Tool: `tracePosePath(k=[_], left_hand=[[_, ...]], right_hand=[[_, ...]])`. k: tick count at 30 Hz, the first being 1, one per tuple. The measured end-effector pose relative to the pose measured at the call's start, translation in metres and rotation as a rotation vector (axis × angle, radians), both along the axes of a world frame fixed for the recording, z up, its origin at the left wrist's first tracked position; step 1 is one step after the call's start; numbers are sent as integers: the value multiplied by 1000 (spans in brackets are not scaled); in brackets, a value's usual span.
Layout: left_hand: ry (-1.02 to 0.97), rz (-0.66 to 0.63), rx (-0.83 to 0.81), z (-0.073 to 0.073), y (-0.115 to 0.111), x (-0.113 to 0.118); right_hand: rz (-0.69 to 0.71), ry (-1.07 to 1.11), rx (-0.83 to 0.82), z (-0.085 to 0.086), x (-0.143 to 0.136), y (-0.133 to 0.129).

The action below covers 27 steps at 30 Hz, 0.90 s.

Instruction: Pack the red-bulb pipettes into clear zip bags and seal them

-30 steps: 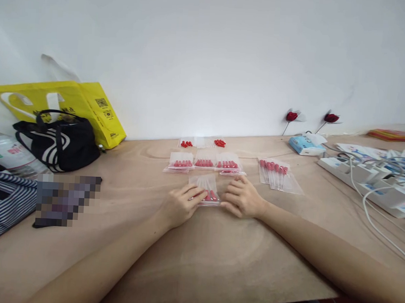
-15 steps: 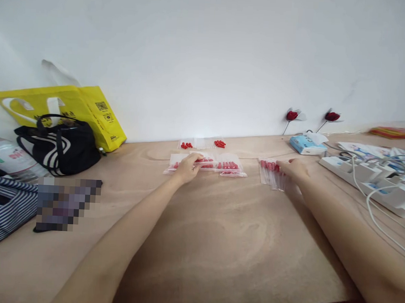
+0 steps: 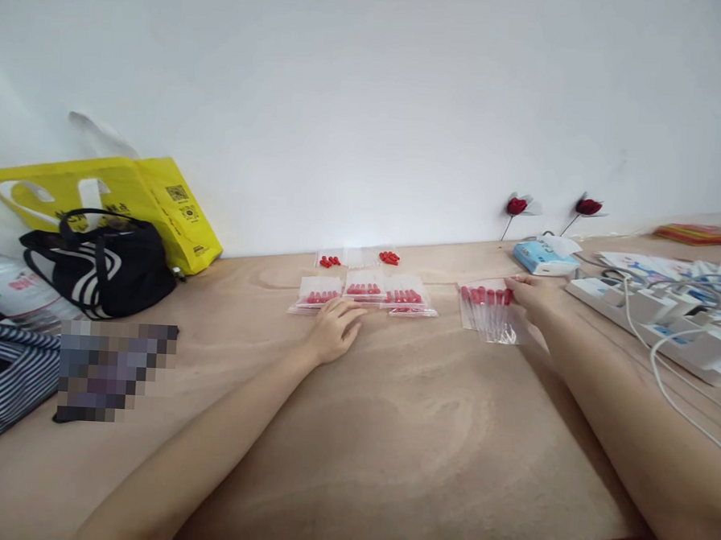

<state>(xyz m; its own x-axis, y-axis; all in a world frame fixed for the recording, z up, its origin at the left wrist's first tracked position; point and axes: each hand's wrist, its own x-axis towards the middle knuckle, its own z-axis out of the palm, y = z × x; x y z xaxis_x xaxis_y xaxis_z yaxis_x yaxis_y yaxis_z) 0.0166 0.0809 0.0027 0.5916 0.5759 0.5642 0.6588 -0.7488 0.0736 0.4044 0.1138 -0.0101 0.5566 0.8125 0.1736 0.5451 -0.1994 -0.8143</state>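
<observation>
My left hand [image 3: 333,333] rests at the near edge of the small clear zip bags, fingers loosely stretched and slightly apart, with nothing seen in them. Just beyond it lie a bag of red pieces [image 3: 323,297], a second such bag [image 3: 364,289] and, to the right, a stack of bags [image 3: 404,296]. Two more groups of red pieces sit on clear bags near the wall. On the right, my right hand [image 3: 527,293] pinches the upper corner of a clear bag [image 3: 485,307] holding several slim clear pieces with red tops.
A blue tissue pack [image 3: 546,258] stands behind my right hand. White power strips [image 3: 653,322] with cables lie at the right. Two red artificial flowers [image 3: 517,206] lean by the wall. A black bag [image 3: 107,261] and a yellow tote bag [image 3: 188,213] are at the left.
My left hand has let go of a bag of red pieces and drawn back toward me, leaving it between the others. The right hand's bag now shows more fully.
</observation>
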Motion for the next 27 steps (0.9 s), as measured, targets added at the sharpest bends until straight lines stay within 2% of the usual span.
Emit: tracePosePath(k=[2, 4, 7, 9, 11, 13, 15, 17, 19, 21, 24, 27], left_hand=[[-59, -38, -21, -1, -18, -7], [-97, -68, -71, -1, -30, -13], [-181, -63, -166, 0, -38, -12], [-257, -53, -258, 0, -41, -7], [-335, -64, -362, 0, -43, 0], [-416, -97, -450, -1, -45, 7], [-519, -123, -507, -2, -48, 12], [-630, -117, -531, -3, -48, 14], [-727, -71, -489, -3, -47, 13], [-756, -30, -393, -2, -43, 9], [-664, -41, -214, 0, -35, -1], [-504, -110, -84, 0, -28, -10]], right_hand=[[87, 100, 62, 9, -7, -1], [247, 289, 128, 19, -21, -5], [536, 577, 161, 27, -61, -14], [636, 665, 164, 27, -96, -21], [714, 720, 165, 26, -132, -27], [712, 804, 220, 26, -164, -31], [711, 866, 298, 28, -188, -34], [777, 900, 343, 33, -202, -38], [873, 875, 390, 38, -205, -42], [958, 762, 459, 42, -202, -47], [1010, 396, 591, 39, -190, -54], [1054, -26, 738, 29, -181, -58]])
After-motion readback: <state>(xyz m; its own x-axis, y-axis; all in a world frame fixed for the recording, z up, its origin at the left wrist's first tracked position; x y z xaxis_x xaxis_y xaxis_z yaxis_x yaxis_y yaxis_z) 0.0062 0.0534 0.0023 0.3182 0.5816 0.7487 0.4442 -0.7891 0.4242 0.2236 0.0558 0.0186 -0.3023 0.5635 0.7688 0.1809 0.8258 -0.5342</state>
